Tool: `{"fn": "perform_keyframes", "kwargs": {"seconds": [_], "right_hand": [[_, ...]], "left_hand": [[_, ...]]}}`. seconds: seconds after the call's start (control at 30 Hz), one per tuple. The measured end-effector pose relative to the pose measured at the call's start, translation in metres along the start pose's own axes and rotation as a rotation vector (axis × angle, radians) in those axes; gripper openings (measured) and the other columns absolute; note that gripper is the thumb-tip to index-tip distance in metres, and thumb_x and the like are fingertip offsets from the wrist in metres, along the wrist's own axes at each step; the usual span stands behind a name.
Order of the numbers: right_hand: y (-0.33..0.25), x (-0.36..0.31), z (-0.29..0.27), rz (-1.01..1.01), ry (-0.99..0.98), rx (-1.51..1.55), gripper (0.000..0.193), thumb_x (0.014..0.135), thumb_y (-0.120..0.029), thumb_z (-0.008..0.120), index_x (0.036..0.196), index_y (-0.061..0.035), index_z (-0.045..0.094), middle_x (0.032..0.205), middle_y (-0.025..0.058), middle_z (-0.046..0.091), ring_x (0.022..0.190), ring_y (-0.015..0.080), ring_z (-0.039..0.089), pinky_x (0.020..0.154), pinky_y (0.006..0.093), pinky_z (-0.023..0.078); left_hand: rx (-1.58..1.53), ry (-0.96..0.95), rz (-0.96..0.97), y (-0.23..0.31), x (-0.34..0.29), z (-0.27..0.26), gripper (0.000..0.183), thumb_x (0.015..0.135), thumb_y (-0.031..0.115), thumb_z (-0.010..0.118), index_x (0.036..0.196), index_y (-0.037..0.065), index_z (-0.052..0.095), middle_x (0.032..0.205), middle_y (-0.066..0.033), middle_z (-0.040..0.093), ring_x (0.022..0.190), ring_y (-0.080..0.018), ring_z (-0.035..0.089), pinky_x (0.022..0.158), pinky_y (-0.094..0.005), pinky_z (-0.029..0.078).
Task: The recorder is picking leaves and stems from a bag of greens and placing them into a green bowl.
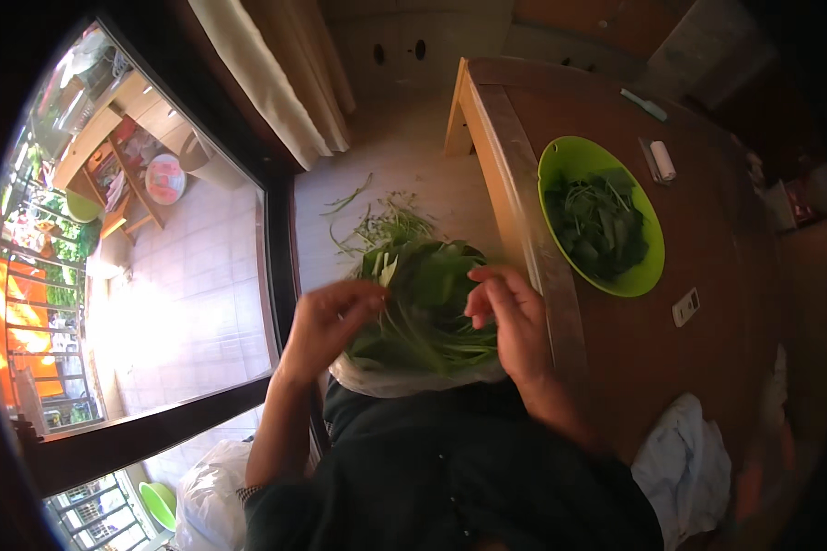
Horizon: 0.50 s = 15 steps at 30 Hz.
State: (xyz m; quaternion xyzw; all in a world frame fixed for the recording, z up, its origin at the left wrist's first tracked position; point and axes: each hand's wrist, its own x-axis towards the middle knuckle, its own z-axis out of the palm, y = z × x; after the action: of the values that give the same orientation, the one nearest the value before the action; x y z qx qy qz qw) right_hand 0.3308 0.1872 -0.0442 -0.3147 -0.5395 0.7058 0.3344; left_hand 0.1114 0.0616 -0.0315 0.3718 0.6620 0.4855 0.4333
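Observation:
A heap of leafy greens (423, 340) fills a whitish plastic bag (390, 381) on my lap. Over its left side is my left hand (331, 321), thumb and fingers pinched together. What it pinches is blurred against the leaves. My right hand (510, 317) is across from it, its fingers curled in, close to a broad green leaf (446, 274). Whether that leaf is between its fingertips is hard to see. Beyond the bag, loose thin stems and sprigs (395, 218) lie scattered on the floor.
On the wooden table (560, 92) at right stand a bright green basin (651, 266) of leaves, a small white device (685, 307) and a white roll (662, 160). Crumpled pale cloth (685, 468) is at lower right. A dark-framed glass door (280, 266) borders my left; a white bag (213, 491) sits lower left.

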Motion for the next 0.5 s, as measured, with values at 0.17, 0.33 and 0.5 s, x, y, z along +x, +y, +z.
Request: {"fn": "perform_keyframes", "kwargs": {"seconds": [0.17,0.33,0.5], "right_hand": [[0.007,-0.009,0.023,-0.081,-0.085,-0.223,0.017,0.099,-0.009,0.052,0.110,-0.0002,0.061,0.081,0.0061,0.063,0.069,0.0112,0.056,0.065,0.0264,0.045],[0.011,-0.009,0.023,-0.571,-0.076,-0.701,0.028,0.084,0.002,0.061,0.111,-0.0015,0.064,0.084,0.0134,0.064,0.072,0.0289,0.061,0.066,0.0393,0.046],[0.015,-0.014,0.023,-0.826,-0.132,-0.888,0.038,0.077,0.004,0.065,0.114,-0.0022,0.065,0.079,0.0070,0.062,0.068,0.0248,0.060,0.062,0.0393,0.044]], "left_hand": [[-0.367,-0.342,-0.050,0.016,-0.031,0.030,0.024,0.098,0.013,0.060,0.113,-0.004,0.067,0.101,-0.0071,0.071,0.092,-0.0115,0.064,0.083,-0.0250,0.052],[-0.462,-0.025,-0.095,0.003,-0.031,0.056,0.033,0.098,0.022,0.060,0.121,-0.002,0.064,0.101,-0.0061,0.070,0.086,-0.0101,0.062,0.077,-0.0249,0.050],[-0.664,0.125,-0.208,-0.009,-0.027,0.062,0.028,0.097,0.022,0.062,0.116,0.002,0.066,0.094,-0.0019,0.067,0.083,-0.0080,0.059,0.077,-0.0239,0.047]]}}
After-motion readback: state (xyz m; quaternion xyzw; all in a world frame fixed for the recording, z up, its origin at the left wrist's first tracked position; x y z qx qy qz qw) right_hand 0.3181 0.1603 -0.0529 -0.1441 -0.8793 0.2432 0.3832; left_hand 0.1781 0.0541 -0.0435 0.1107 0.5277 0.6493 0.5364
